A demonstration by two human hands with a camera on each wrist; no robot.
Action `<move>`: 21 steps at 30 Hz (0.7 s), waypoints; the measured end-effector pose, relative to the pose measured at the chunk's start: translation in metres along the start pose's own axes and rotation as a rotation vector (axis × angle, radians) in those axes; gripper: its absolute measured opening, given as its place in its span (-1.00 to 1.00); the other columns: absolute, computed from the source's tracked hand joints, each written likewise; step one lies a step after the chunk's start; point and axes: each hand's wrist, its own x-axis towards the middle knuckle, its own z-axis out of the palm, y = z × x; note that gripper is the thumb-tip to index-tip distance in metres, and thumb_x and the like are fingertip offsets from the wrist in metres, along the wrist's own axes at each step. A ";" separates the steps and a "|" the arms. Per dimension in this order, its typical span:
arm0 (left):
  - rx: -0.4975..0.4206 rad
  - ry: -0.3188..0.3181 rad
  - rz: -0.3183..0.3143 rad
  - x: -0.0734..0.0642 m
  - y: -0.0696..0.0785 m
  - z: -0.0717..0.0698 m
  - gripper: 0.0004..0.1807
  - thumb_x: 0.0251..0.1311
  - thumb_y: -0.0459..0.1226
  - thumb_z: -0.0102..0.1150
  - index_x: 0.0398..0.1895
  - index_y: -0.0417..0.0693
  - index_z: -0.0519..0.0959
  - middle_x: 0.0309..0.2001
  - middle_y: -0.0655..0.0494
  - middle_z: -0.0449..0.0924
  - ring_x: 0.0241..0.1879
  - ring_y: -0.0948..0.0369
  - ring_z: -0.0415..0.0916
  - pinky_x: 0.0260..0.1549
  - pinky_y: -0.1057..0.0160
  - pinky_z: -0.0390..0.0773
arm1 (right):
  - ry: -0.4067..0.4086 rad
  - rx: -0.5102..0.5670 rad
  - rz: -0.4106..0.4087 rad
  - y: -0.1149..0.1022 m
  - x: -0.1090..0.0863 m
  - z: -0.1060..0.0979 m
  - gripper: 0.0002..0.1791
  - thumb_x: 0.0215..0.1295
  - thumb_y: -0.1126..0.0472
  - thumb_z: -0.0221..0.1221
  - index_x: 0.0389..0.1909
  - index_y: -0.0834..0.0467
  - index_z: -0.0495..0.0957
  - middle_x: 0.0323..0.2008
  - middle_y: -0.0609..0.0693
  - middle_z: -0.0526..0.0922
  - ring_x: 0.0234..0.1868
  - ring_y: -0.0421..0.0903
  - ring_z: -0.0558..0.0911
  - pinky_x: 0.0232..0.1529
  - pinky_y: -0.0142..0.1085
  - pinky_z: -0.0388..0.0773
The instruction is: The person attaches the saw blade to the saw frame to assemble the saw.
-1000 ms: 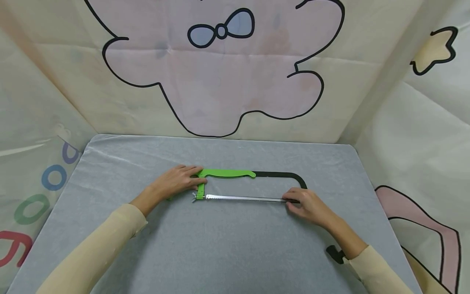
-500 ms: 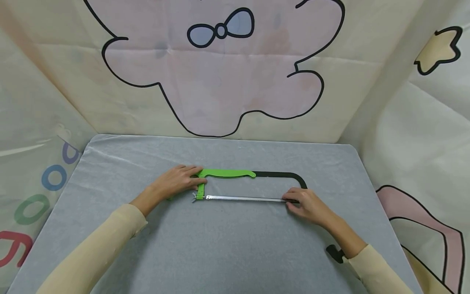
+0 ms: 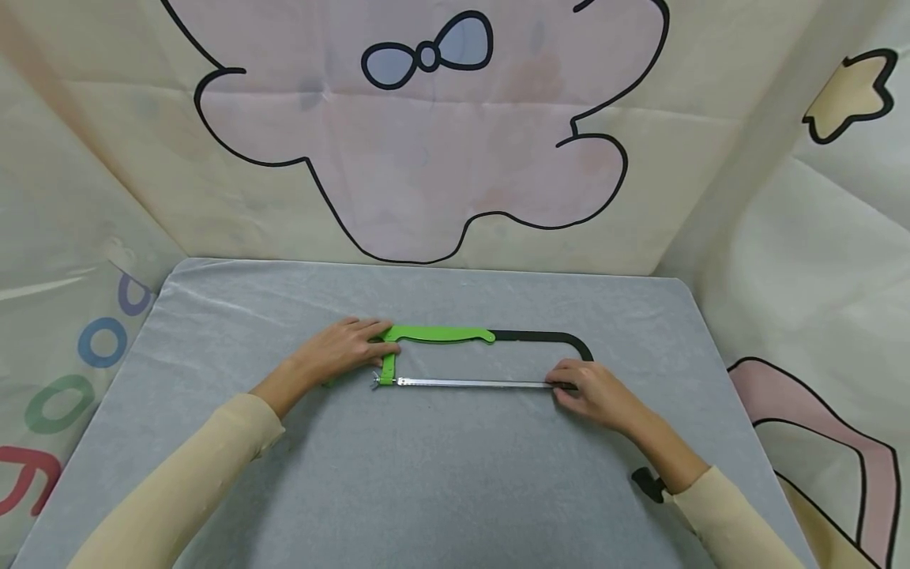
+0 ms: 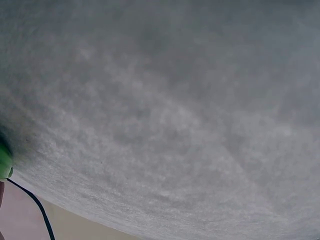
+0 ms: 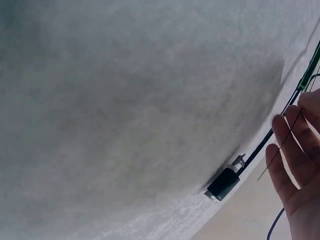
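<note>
A hacksaw [image 3: 441,335] with a green handle part and a black bowed frame lies across the cloth in the head view. My left hand [image 3: 346,345] holds its left, green end, with the fingers reaching over the frame. The rounded green end [image 4: 5,162] peeks in at the left wrist view's edge. At the other end, my right hand [image 3: 593,393] pinches the thin blade [image 3: 472,384] between thumb and fingers. In the right wrist view, the blade's tip sticks out past the fingers, apart from the frame's black end piece [image 5: 223,184], which carries a metal pin.
Grey cloth [image 3: 426,474] covers the table. A printed fabric wall [image 3: 426,158] rises behind it, with more printed fabric at both sides. A wing nut [image 3: 376,381] sits at the saw's lower left corner. Something black [image 3: 648,484] is at the right wrist.
</note>
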 end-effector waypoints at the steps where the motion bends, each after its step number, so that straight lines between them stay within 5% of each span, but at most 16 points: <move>1: 0.002 0.001 0.002 0.000 0.000 0.000 -0.58 0.26 -0.05 0.25 0.18 0.20 0.62 0.22 -0.16 0.52 0.17 -0.02 0.52 -0.02 -0.08 0.58 | -0.005 -0.004 0.005 0.000 0.000 0.000 -0.83 0.10 0.42 0.38 -0.25 0.22 0.74 -0.30 -0.05 0.68 -0.28 -0.16 0.64 -0.28 -0.17 0.62; 21: 0.015 0.020 0.002 0.002 -0.002 -0.001 -0.61 0.24 -0.03 0.27 0.13 0.23 0.65 0.18 -0.13 0.55 0.12 -0.01 0.56 -0.05 -0.06 0.60 | -0.033 0.027 0.015 0.011 0.009 -0.003 -0.83 0.05 0.38 0.42 -0.31 0.12 0.76 -0.27 -0.08 0.64 -0.14 -0.11 0.56 -0.16 -0.11 0.56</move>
